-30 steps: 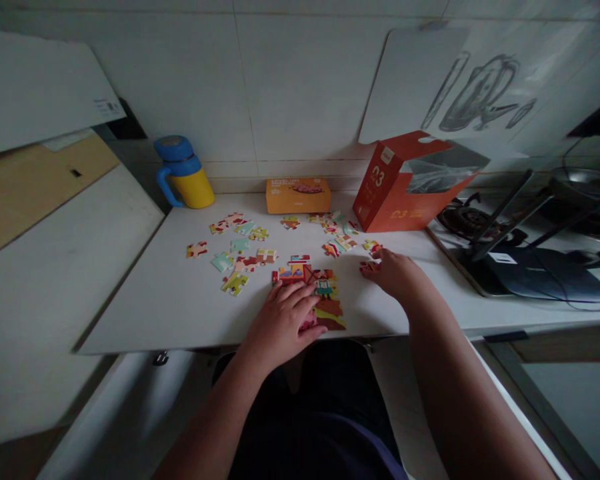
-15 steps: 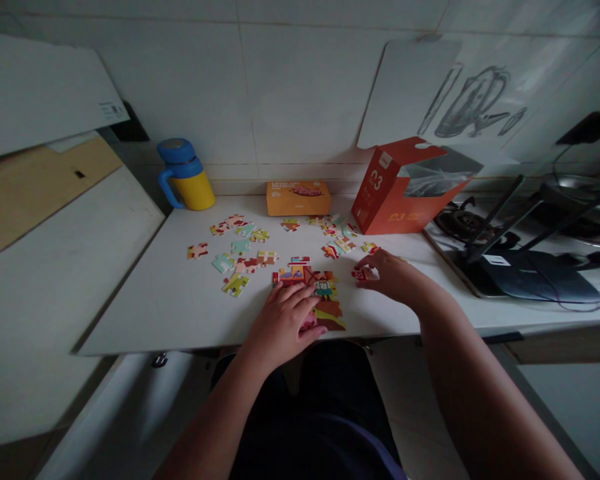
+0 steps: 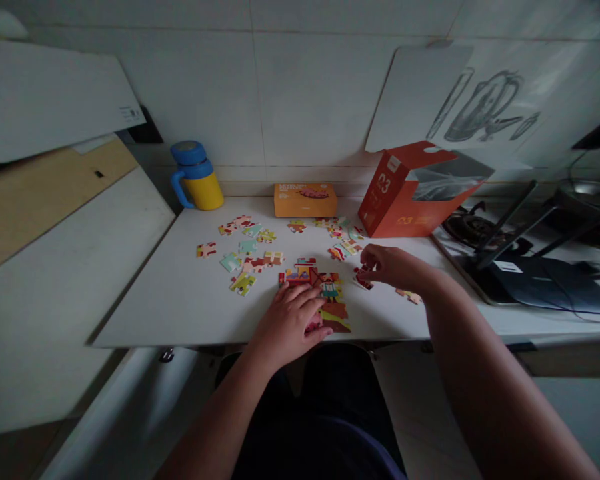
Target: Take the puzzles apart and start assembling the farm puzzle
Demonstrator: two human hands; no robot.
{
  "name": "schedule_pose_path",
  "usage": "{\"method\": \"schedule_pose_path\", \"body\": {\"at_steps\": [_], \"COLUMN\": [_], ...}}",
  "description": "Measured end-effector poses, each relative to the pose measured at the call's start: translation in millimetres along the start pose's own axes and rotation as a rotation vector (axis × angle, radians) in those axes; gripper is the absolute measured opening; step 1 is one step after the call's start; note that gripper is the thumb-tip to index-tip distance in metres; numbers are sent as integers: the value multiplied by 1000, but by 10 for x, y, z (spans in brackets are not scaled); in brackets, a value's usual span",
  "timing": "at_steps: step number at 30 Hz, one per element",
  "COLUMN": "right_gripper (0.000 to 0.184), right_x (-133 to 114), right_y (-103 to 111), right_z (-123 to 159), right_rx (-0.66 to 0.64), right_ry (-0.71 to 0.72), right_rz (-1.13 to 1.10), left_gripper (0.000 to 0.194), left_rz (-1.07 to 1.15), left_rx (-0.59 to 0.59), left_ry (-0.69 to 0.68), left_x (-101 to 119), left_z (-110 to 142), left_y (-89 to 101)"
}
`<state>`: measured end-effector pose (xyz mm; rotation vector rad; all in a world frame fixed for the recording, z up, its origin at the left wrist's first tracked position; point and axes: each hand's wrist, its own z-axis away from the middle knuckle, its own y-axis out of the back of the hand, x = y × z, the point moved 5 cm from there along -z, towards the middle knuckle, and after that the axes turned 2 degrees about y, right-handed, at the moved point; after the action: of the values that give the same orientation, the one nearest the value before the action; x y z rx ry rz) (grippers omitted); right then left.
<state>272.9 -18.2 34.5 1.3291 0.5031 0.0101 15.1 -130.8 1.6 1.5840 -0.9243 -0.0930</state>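
Note:
My left hand (image 3: 295, 317) lies flat with its fingers spread over the joined part of a jigsaw puzzle (image 3: 335, 311) near the table's front edge, covering its left portion. To the right of it, my right hand (image 3: 383, 265) pinches a dark red puzzle piece (image 3: 363, 279), which looks tilted off the table. Part of that piece is hidden by the fingers. Another red piece (image 3: 307, 262) sits at the top of the joined part. Several loose puzzle pieces (image 3: 243, 284) are scattered to the left, and more loose pieces (image 3: 345, 249) lie above my right hand. One loose piece (image 3: 409, 296) rests below my right wrist.
On the white table (image 3: 160, 303), an orange box (image 3: 306, 201) stands at the back beside a larger red-orange box (image 3: 403, 200). A blue and yellow flask (image 3: 198, 179) is at the back left. A gas stove (image 3: 473, 227) and black rack (image 3: 530, 280) are at the right.
My right hand has drawn the red piece a little away from the others and tilted it up. A loose piece now shows below my right wrist. My left hand has stayed on the puzzle.

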Motion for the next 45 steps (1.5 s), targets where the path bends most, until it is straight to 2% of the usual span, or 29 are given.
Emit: {"method": "schedule_pose_path", "body": {"at_steps": [3,7,11,17,23,27,34,41,45], "right_gripper": [37,26,19,21,26,31,32,31,30], "right_x": [-273,-746,-1069,-1333,-1631,-1587,-1252,-1211,-1202], "right_y": [37,18,-60,-257,-421,-411,-477,-488,-502], "right_z": [-91,-342,-702,-1130,-1283,-1272,-1084,-1066,-1091], "right_rx": [53,169,210,75,80,107,-65,33,22], "right_ry": [93,214,171,102,153,244,428,412,405], "right_rz": [-196,-236,-217,-84,-149,-265,-345,-223,-193], "left_gripper": [51,57,59,57,59,59,44,46,44], "left_rz": [4,3,6,-5,12,7,13,7,17], "left_rx": [4,20,20,17,18,10,-7,-18,-20], "left_ry": [0,-14,-20,2,8,13,27,29,40], "left_x": [5,8,17,16,19,30,33,14,13], "left_z": [-4,-9,-13,-7,-13,-22,-16,-23,-26], "left_y": [7,28,38,30,39,50,59,29,24]}}
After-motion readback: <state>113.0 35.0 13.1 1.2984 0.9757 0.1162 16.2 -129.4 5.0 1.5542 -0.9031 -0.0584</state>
